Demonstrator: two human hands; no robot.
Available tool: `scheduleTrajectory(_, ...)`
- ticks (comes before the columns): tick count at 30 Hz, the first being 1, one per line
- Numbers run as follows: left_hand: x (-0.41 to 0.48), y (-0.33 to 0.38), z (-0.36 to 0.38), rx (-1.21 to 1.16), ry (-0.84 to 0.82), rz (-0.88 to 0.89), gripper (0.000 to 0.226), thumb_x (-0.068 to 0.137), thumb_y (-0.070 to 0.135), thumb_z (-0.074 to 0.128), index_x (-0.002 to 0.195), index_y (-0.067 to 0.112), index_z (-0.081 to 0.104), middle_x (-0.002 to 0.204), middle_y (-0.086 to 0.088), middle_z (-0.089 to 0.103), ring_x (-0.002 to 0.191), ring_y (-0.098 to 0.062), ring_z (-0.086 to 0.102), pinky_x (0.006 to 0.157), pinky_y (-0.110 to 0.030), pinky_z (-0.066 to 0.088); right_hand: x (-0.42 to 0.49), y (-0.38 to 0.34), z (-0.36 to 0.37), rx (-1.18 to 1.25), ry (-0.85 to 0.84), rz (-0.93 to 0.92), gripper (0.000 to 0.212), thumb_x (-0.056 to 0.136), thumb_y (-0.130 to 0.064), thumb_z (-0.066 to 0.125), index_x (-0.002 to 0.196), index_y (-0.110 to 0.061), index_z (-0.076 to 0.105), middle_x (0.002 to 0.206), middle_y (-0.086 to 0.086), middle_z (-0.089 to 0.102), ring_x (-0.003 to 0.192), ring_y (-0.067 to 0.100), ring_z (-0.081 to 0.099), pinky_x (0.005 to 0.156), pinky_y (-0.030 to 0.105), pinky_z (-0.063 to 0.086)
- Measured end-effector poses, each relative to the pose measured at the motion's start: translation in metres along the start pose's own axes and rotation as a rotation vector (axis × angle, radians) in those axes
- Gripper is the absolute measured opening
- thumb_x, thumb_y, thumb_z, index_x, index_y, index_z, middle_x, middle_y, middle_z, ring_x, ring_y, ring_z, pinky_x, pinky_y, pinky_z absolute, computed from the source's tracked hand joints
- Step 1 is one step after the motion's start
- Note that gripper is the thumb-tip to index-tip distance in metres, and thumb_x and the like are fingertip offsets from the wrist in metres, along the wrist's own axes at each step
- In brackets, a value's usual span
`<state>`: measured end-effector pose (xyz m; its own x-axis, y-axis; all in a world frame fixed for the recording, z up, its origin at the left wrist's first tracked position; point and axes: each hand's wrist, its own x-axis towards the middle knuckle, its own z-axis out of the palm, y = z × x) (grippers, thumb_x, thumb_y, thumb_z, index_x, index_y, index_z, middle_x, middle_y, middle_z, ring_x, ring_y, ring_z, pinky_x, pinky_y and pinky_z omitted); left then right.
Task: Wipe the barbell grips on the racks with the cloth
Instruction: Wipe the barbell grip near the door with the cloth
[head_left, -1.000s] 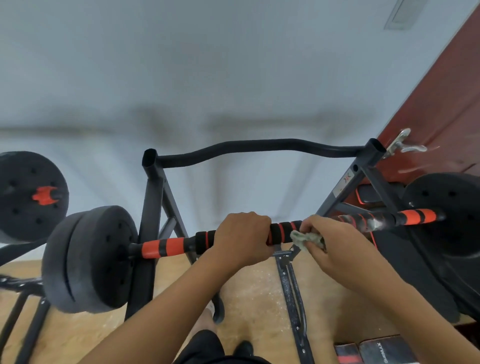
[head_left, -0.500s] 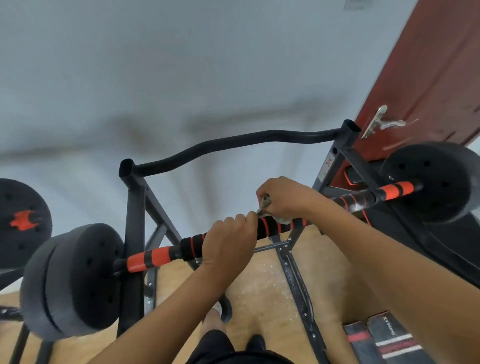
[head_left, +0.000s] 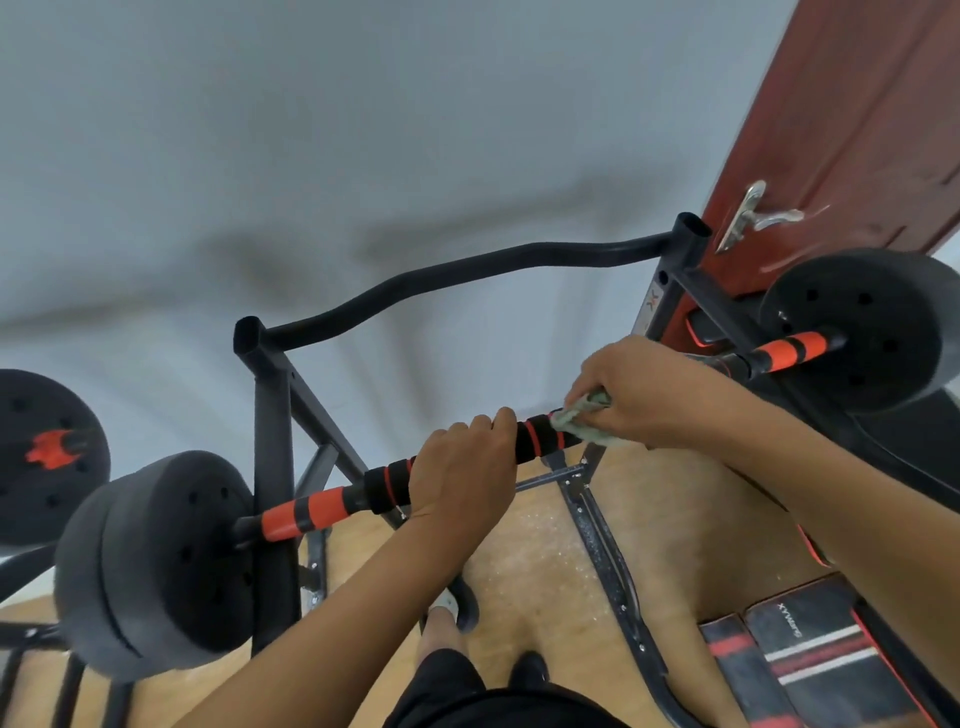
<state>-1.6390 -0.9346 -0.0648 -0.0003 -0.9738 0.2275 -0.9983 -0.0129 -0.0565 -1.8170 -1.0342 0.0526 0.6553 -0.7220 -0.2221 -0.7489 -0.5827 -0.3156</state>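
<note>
Our left hand (head_left: 460, 467) grips the barbell grip (head_left: 540, 439); just beside it, our right hand (head_left: 636, 392) fingers clamp the cloth (head_left: 582, 415) around the grip.

Barbell grip (head_left: 537, 439): black foam, thin red rings.
Bar ends (head_left: 306, 512): orange, black bands.
Weight plates (head_left: 156, 561): matt black-grey, dotted with small holes.
Spare plate (head_left: 47, 415): black, red-orange hub.
Cloth (head_left: 582, 415): pale grey-green.
Rack (head_left: 272, 415): black.
Door (head_left: 857, 130): red-brown.
Door handle (head_left: 748, 215): silver.
Wall (head_left: 363, 130): pale grey-white.
Floor (head_left: 545, 561): light tan.
Bench pad (head_left: 810, 654): black, red and white stripes, white lettering.
</note>
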Motion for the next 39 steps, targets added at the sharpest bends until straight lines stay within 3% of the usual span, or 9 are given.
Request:
scheduleTrajectory(5,-0.003,-0.001,0.001,-0.016,0.044,0.034,0.033,0.076,0.03,0.087,0.091,0.016,0.061,0.062,0.001,0.054,0.047,-0.015,0.036,0.046,-0.026,0.044,0.025,0.008,-0.001,-0.31,0.367,-0.006,0.026,0.099,-0.025,0.063,0.121,-0.036,0.073,0.096,-0.009,0.057,0.087,0.012,0.049,0.07,0.026,0.04)
scheduleTrajectory(10,-0.001,-0.005,0.0,-0.034,0.017,0.065,0.034,0.075,0.027,0.086,0.089,0.017,0.057,0.061,0.001,0.051,0.045,-0.015,0.039,0.045,-0.026,0.045,0.041,0.005,0.032,0.061,-0.054,0.055,0.02,0.099,-0.036,0.059,0.09,-0.027,0.075,0.083,-0.01,0.066,0.081,0.014,0.063,0.071,0.024,0.048)
scheduleTrajectory(13,0.005,-0.008,-0.008,-0.037,-0.016,0.056,0.026,0.088,0.032,0.075,0.1,0.019,0.057,0.066,0.005,0.052,0.049,-0.015,0.049,0.05,-0.027,0.046,0.035,0.004,0.03,0.088,-0.075,0.04,0.026,0.1,-0.038,0.056,0.076,-0.033,0.066,0.076,-0.014,0.062,0.078,0.01,0.062,0.068,0.022,0.043)
scheduleTrajectory(16,0.015,-0.015,-0.018,-0.095,-0.138,0.079,0.02,0.097,0.037,0.062,0.11,0.022,0.058,0.076,0.007,0.057,0.065,-0.015,0.06,0.063,-0.03,0.052,0.019,-0.001,0.036,-0.018,0.027,-0.007,0.031,0.103,-0.036,0.051,0.073,-0.031,0.06,0.077,-0.006,0.059,0.072,0.011,0.058,0.06,0.021,0.035)
scheduleTrajectory(20,0.041,-0.027,-0.03,-0.291,-0.496,0.024,0.025,0.085,0.036,0.072,0.105,0.024,0.062,0.078,0.005,0.063,0.074,-0.016,0.067,0.077,-0.037,0.062,0.006,-0.007,0.041,-0.077,0.103,-0.006,0.027,0.106,-0.033,0.046,0.099,-0.021,0.069,0.083,-0.005,0.053,0.07,0.008,0.053,0.056,0.021,0.03)
scheduleTrajectory(24,0.057,-0.043,-0.034,-0.591,-0.736,-0.022,0.036,0.085,0.038,0.079,0.112,0.022,0.063,0.082,0.001,0.073,0.064,-0.017,0.073,0.073,-0.039,0.066,-0.007,-0.01,0.028,-0.108,0.093,-0.056,0.029,0.104,-0.034,0.046,0.098,-0.022,0.072,0.082,-0.011,0.054,0.072,0.007,0.054,0.062,0.025,0.044)
scheduleTrajectory(28,0.056,-0.044,-0.034,-0.458,-0.523,0.116,0.038,0.085,0.042,0.077,0.112,0.027,0.055,0.089,0.008,0.062,0.073,-0.011,0.065,0.077,-0.033,0.059,-0.027,0.01,0.03,0.063,0.136,0.015,0.012,0.096,-0.029,0.061,0.104,-0.038,0.067,0.088,-0.019,0.067,0.079,0.003,0.064,0.072,0.033,0.058)
scheduleTrajectory(35,0.065,-0.042,-0.037,-0.541,-0.766,-0.054,0.041,0.087,0.042,0.073,0.117,0.017,0.061,0.083,0.001,0.074,0.063,-0.015,0.074,0.077,-0.038,0.065,0.005,0.01,0.048,0.116,0.34,0.084,0.014,0.098,-0.029,0.064,0.091,-0.025,0.053,0.071,-0.012,0.059,0.063,0.005,0.058,0.053,0.025,0.046)
scheduleTrajectory(39,0.045,-0.03,-0.03,-0.236,-0.416,0.012,0.034,0.09,0.043,0.069,0.113,0.019,0.059,0.081,0.004,0.061,0.071,-0.018,0.065,0.074,-0.034,0.06,0.027,0.001,0.039,0.074,0.271,0.097,0.013,0.097,-0.029,0.062,0.088,-0.026,0.054,0.075,-0.011,0.059,0.068,0.009,0.057,0.056,0.027,0.042)
